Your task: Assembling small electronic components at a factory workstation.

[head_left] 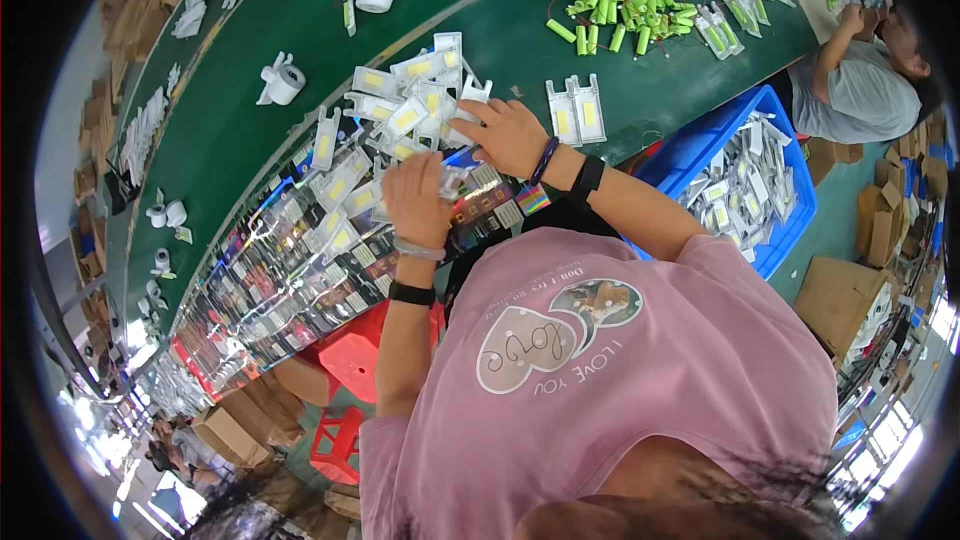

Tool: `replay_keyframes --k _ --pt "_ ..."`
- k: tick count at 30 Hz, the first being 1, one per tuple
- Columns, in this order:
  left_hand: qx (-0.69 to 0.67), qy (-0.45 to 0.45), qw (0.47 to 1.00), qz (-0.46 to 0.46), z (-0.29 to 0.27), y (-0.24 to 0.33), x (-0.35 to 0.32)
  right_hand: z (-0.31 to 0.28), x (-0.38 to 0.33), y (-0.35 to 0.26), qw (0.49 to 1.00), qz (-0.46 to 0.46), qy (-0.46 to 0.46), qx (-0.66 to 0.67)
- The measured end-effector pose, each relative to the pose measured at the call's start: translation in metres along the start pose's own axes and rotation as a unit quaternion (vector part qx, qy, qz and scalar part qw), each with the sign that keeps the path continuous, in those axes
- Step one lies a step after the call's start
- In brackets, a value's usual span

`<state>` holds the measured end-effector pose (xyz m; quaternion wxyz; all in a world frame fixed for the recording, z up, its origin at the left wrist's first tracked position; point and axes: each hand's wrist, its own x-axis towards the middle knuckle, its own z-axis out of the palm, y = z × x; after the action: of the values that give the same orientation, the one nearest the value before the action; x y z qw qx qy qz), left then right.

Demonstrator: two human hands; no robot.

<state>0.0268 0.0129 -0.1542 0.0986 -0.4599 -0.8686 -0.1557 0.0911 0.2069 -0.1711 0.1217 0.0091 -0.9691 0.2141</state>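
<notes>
White panels (pixel 405 118) crowd eleven o'clock by left hand (pixel 416 202) and right hand (pixel 512 136) — grips unclear — plenty seemingly left, one pair (pixel 590 118) laid out at one o'clock.

White casings (pixel 407 119) with yellow rectangles, loosely heaped, overlapping at mixed angles, partly on green table (pixel 330 45)
</notes>
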Motion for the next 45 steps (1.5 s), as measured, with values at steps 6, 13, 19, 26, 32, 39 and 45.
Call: replay_keyframes --k 6,13,19,26,32,39,45 --pt "0.006 -0.193 0.970 -0.150 0.013 0.042 -0.009 0.003 -0.008 0.003 0.997 -0.016 -0.053 -0.058" --pt "-0.072 -0.221 0.949 -0.215 0.003 0.038 -0.020 0.000 0.001 0.011 0.995 -0.035 -0.066 -0.067" --pt "-0.125 -0.241 0.922 -0.275 0.002 0.042 -0.020 -0.007 -0.012 0.030 0.995 -0.059 -0.064 -0.054" --pt "-0.133 -0.270 0.920 -0.251 0.025 0.061 -0.004 -0.033 -0.045 0.051 0.987 -0.099 -0.086 0.096" --pt "-0.116 -0.288 0.925 -0.217 0.031 0.076 0.018 -0.046 -0.061 0.045 0.994 -0.068 -0.078 0.041" --pt "-0.122 -0.222 0.937 -0.239 0.025 0.061 0.037 -0.043 -0.064 0.061 0.995 -0.069 -0.069 0.026" --pt "-0.041 -0.119 0.978 -0.169 0.050 0.028 0.060 -0.027 0.011 0.073 0.999 -0.027 -0.018 -0.021"
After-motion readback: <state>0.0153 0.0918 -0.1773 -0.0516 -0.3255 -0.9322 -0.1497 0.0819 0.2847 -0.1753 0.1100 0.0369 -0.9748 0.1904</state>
